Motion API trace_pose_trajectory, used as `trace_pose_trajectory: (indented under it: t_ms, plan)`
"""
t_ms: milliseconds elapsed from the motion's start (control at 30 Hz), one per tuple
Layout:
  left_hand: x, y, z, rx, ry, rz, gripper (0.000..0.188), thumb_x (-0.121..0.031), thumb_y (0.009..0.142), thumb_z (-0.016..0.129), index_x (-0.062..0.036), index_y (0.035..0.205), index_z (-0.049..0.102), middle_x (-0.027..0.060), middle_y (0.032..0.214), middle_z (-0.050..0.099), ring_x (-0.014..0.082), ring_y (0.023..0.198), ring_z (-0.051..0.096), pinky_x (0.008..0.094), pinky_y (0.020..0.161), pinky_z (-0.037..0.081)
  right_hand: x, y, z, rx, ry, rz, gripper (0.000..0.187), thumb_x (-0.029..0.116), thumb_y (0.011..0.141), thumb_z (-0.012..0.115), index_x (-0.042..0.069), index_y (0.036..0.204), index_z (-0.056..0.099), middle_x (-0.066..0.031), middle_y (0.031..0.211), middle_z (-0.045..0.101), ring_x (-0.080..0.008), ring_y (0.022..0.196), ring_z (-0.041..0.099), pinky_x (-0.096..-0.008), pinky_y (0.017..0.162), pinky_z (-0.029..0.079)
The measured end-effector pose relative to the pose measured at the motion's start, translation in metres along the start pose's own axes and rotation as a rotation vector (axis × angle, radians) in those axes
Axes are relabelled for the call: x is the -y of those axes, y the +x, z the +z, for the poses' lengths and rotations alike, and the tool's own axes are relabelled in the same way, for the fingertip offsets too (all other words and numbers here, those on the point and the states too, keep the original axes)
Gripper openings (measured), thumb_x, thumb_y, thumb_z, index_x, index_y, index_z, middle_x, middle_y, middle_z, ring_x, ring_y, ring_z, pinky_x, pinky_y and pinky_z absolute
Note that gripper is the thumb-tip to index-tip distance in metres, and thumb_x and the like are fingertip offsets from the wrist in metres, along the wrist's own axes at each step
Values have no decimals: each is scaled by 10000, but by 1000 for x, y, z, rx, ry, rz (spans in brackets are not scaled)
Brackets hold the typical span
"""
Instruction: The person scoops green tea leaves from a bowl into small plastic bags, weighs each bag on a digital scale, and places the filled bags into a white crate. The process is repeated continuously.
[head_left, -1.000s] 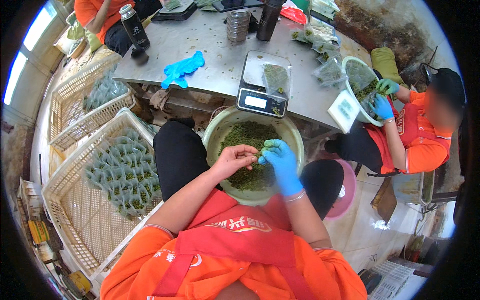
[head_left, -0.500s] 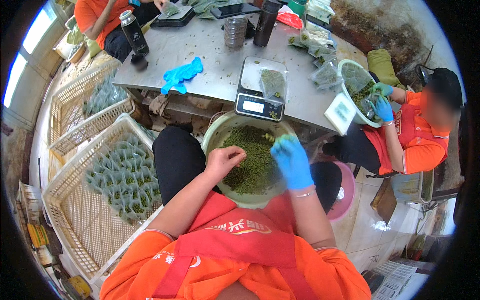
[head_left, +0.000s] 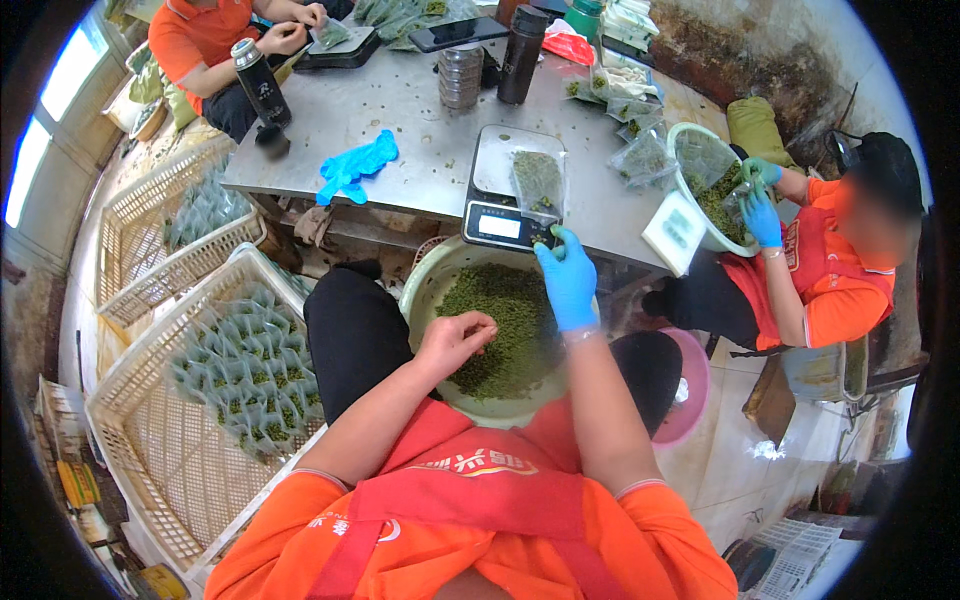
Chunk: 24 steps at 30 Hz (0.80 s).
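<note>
A pale green basin (head_left: 420,280) between my knees holds a heap of small green peppercorns (head_left: 500,320). Over its left part is my bare left hand (head_left: 456,342), thumb and fingers pinched together; what they hold, if anything, is hidden. My right hand (head_left: 568,280), in a blue glove, reaches to the table edge with its fingertips closed on a few green peppercorns (head_left: 546,238). They are beside the lower end of a clear bag (head_left: 538,182) partly filled with green peppercorns. That bag lies on a digital scale (head_left: 492,222) at the table's near edge.
A blue glove (head_left: 358,166), a ribbed jar (head_left: 460,78) and a dark flask (head_left: 522,55) are on the metal table (head_left: 420,150). Crates hold filled bags (head_left: 250,370) at left. A co-worker (head_left: 820,250) handles a bag over another basin (head_left: 735,240); another person (head_left: 205,45) sits far left.
My right hand has moved from above the basin up to the scale's lower corner. My left hand stays pinched over the basin. The far-left person's hands have come together at a bag.
</note>
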<state>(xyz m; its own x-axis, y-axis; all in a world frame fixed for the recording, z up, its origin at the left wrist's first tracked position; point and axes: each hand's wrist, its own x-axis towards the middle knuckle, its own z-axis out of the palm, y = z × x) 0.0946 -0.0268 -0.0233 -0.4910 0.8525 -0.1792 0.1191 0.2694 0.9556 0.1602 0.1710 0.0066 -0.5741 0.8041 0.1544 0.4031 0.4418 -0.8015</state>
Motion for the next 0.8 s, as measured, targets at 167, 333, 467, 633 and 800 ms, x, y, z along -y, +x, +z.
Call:
trace_pose_trajectory:
  t_ms: [167, 333, 467, 633, 800]
  plan:
    - [8, 1, 0, -71, -48, 39, 160, -168, 858, 596, -24, 918, 633, 37, 710, 640, 81, 592, 601, 236, 529, 479, 16, -18, -5, 151, -156, -69, 208, 237, 781, 633, 77, 902, 581, -115, 714, 624, -278, 623, 615, -376, 591, 482]
    - [4, 3, -4, -61, -160, -10, 165, -141, 875, 576, 1, 948, 613, 39, 779, 638, 80, 635, 589, 225, 566, 482, 7, -43, -8, 437, 696, 398, 115, 115, 808, 633, 20, 851, 584, -72, 640, 606, -148, 448, 560, -272, 406, 460]
    - [1, 5, -2, -33, -219, -37, 166, -121, 883, 562, 13, 976, 594, 44, 791, 628, 88, 648, 586, 222, 577, 489, 38, 1, -16, 208, 1317, 419, 281, 122, 872, 532, 11, 1129, 514, -123, 876, 634, -181, 678, 618, -304, 576, 521]
    - [17, 4, 3, -83, -351, 15, 193, -109, 888, 552, 2, 1043, 527, 59, 758, 616, 96, 606, 571, 227, 534, 491, 11, -49, -14, 333, 956, 419, 257, 125, 884, 523, 9, 1112, 552, -103, 825, 639, -152, 550, 595, -249, 502, 498]
    - [-3, 2, 1, -61, -559, -41, 317, -130, 883, 573, -34, 1145, 422, 38, 671, 566, 89, 518, 522, 222, 470, 450, 13, -88, 0, 633, 763, 202, 326, 87, 838, 600, 11, 1150, 545, -56, 808, 629, -80, 657, 572, -217, 607, 481]
